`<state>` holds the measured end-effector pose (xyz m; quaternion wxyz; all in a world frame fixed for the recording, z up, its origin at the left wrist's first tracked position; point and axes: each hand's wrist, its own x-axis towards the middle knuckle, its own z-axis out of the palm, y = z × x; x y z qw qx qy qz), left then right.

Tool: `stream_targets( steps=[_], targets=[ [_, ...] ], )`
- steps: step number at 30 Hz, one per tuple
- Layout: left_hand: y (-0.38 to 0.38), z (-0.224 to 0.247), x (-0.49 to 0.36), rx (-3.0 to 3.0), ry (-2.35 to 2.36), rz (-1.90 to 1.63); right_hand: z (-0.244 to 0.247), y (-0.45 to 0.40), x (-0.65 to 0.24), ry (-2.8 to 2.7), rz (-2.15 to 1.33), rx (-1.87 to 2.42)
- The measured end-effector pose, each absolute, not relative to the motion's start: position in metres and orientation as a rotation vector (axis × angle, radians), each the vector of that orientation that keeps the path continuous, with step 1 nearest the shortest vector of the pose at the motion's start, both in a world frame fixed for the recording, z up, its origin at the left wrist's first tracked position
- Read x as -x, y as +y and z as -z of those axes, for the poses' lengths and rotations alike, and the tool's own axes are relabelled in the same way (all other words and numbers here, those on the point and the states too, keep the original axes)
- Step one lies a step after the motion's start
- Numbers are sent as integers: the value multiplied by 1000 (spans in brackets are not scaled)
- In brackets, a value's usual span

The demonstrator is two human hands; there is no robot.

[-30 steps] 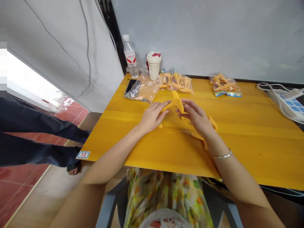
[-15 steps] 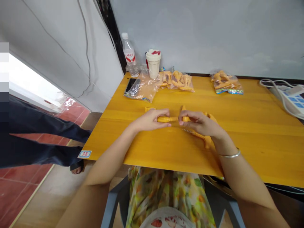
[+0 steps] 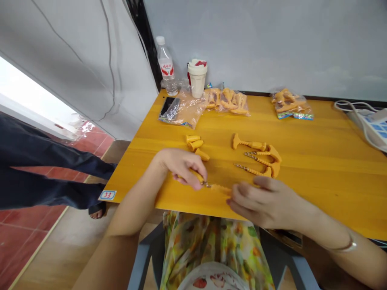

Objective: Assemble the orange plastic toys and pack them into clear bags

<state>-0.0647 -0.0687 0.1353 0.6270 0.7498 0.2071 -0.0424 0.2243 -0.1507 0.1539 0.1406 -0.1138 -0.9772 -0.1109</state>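
In my left hand [image 3: 187, 171] is a yellow tapered cap [image 3: 197, 175], gripped between thumb and fingers. My right hand [image 3: 263, 201], blurred by motion, is closed on the handle end of a yellow T-handled screw peg [image 3: 220, 189]; its handle is hidden. The metal tip of this peg is at the cap's mouth, and I cannot tell how far in it sits. Several loose yellow caps [image 3: 195, 146] lie just beyond my left hand. Above my right hand lie more screw pegs with bare metal tips [image 3: 273, 157], beside one capped peg [image 3: 249, 144].
Bagged yellow pegs [image 3: 232, 100] lie at the back, with another bag [image 3: 292, 104] farther right. A water bottle [image 3: 167, 66], a white cup [image 3: 197, 78] and a phone [image 3: 169, 108] under plastic stand or lie back left. A power strip [image 3: 373, 123] is at the right. Someone's legs [image 3: 45, 173] are at left.
A capped peg that was between my hands now lies on the table by the other pegs. Both hands have come nearer the front edge, holding another cap and another peg.
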Motion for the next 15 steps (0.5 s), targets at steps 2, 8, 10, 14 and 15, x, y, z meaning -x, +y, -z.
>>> stream_targets(
  steps=[2, 8, 10, 14, 15],
  targets=[
    [-65, -136, 75, -1761, 591, -112, -158, -153, -244, -2774, 476, 407],
    [-37, -108, 65, -2141, 1363, -1059, -144, -74, -294, -2522, 440, 953],
    [-24, -91, 64, -2258, 1506, -1084, -125, -33, -312, -2370, 202, 1182],
    [-3, -66, 79, -2220, 1642, -941, -85, 27, -353, -2238, -68, 1591],
    [-1, -63, 83, -2174, 1650, -916, -77, 36, -361, -2231, -139, 1621]
  ],
)
